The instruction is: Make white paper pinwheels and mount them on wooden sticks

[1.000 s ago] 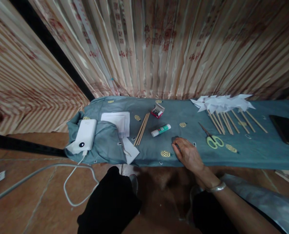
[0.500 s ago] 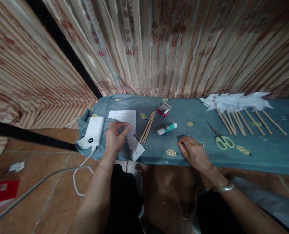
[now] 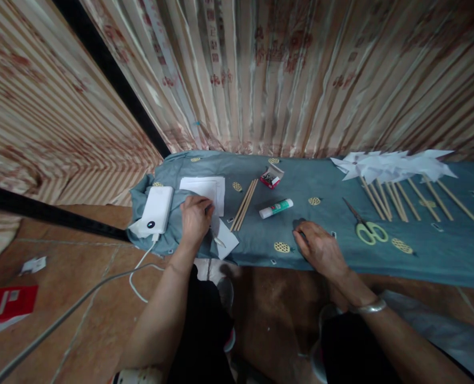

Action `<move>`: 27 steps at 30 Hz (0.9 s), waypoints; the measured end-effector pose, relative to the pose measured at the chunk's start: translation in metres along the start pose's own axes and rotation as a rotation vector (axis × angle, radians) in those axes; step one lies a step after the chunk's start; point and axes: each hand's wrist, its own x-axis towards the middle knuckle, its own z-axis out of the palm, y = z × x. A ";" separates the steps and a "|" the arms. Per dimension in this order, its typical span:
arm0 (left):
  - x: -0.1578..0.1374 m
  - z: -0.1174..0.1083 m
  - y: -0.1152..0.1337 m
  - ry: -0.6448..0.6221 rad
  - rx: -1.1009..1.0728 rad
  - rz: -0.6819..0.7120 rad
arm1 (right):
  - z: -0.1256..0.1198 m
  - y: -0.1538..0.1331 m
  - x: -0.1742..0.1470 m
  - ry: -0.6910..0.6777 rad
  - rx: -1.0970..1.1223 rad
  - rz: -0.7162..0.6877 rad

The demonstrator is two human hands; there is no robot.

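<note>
My left hand (image 3: 198,217) is at the left part of the cloth-covered table, its thumb and fingers pinched together. Anything between those fingertips is too small to make out. Just behind it lie white paper sheets (image 3: 219,192). Another white paper piece (image 3: 227,244) rests by the front edge, with a slim, pointed white part on it. My right hand (image 3: 319,248) rests on the cloth with its fingers curled in, and nothing shows in it. Between the hands are a few thin wooden sticks (image 3: 245,205), a glue stick (image 3: 275,208) and a small open red box (image 3: 272,176) of tiny dark pieces.
Scissors (image 3: 367,226) with green handles lie right of my right hand. Several white paper pinwheels (image 3: 392,164) on sticks overlap at the back right. A white power bank (image 3: 157,210) with a cable (image 3: 138,290) sits at the left end. A striped curtain (image 3: 276,80) hangs behind.
My left thumb and fingers have come together from a wider spread, a little to the right. My right hand stays in place on the cloth. The view has shifted slightly.
</note>
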 end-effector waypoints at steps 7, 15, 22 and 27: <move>0.001 -0.003 0.002 0.038 -0.017 -0.009 | -0.001 -0.001 0.001 0.000 -0.009 -0.010; 0.006 -0.004 -0.001 0.072 -0.082 -0.049 | 0.000 0.000 0.000 -0.007 -0.011 0.009; 0.010 -0.003 -0.003 0.071 -0.189 -0.073 | 0.000 -0.001 0.000 0.010 -0.005 -0.004; 0.011 -0.007 -0.001 0.108 -0.323 -0.118 | 0.000 0.000 0.000 0.017 -0.004 -0.005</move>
